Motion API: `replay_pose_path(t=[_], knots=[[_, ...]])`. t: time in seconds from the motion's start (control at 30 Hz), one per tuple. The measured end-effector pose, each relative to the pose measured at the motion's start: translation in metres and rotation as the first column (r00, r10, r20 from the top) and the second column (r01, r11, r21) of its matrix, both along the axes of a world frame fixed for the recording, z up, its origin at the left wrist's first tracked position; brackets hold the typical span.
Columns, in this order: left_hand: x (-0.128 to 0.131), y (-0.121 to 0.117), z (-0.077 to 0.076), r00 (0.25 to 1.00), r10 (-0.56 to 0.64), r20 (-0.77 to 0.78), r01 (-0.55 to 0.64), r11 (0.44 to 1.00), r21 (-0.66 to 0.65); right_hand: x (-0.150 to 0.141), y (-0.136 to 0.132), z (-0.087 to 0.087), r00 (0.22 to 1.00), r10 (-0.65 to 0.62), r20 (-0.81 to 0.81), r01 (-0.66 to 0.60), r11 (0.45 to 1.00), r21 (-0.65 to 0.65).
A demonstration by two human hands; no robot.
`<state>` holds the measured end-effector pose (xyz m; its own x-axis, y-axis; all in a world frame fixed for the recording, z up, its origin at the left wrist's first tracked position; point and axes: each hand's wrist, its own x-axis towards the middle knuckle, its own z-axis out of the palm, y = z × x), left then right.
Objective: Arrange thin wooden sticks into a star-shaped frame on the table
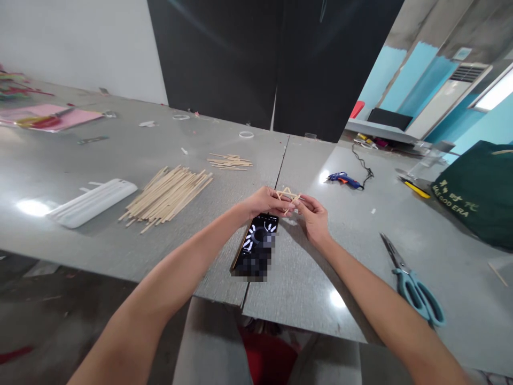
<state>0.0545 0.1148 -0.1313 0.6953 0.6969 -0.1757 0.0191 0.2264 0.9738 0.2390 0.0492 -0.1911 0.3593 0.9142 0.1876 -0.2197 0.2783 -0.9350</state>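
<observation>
Star-shaped stick frame point(287, 193) pinched by left hand point(267, 202) and right hand point(315, 217); step seems aligning; next move calls for steady grip.

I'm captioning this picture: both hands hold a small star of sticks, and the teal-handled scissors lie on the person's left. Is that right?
The side is wrong: the head view shows the scissors on the person's right. The left hand and right hand do hold the star.

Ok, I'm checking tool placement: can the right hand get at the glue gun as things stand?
Probably yes: nothing shows between the right hand and the glue gun, though the hand would likely have to release the stick star first.
</observation>
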Motion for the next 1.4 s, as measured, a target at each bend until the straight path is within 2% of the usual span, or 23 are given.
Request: replay_pose_path(t=[0.17, 0.33, 0.53, 0.63, 0.8, 1.13, 1.4], knots=[[-0.006, 0.0, 0.006, 0.999, -0.004, -0.043, 0.005, 0.999, 0.036, 0.001, 0.0, 0.001, 0.994, -0.059, 0.086, 0.062, 0.998, -0.023], [-0.009, 0.0, 0.008, 0.998, -0.033, -0.062, 0.032, 0.999, -0.011, -0.001, -0.002, 0.004, 0.996, -0.049, 0.081, 0.053, 0.998, -0.04], [-0.011, 0.005, 0.008, 0.994, -0.075, -0.078, 0.075, 0.997, -0.004, 0.0, -0.003, 0.007, 0.999, 0.031, 0.035, -0.029, 0.998, -0.061], [-0.017, 0.011, 0.009, 0.984, -0.127, -0.125, 0.129, 0.992, 0.006, 0.002, -0.002, 0.007, 0.994, 0.099, 0.05, -0.095, 0.993, -0.074], [-0.029, 0.021, 0.01, 0.954, -0.187, -0.233, 0.191, 0.982, -0.003, 0.004, -0.002, 0.007, 0.988, 0.134, 0.08, -0.125, 0.987, -0.103], [-0.031, 0.021, 0.012, 0.947, -0.201, -0.25, 0.214, 0.976, 0.025, 0.004, -0.004, 0.004, 0.976, 0.185, 0.118, -0.176, 0.981, -0.078], [-0.039, 0.02, 0.019, 0.925, -0.205, -0.321, 0.25, 0.962, 0.106, -0.001, -0.009, 0.01, 0.961, 0.243, 0.133, -0.234, 0.969, -0.075]])
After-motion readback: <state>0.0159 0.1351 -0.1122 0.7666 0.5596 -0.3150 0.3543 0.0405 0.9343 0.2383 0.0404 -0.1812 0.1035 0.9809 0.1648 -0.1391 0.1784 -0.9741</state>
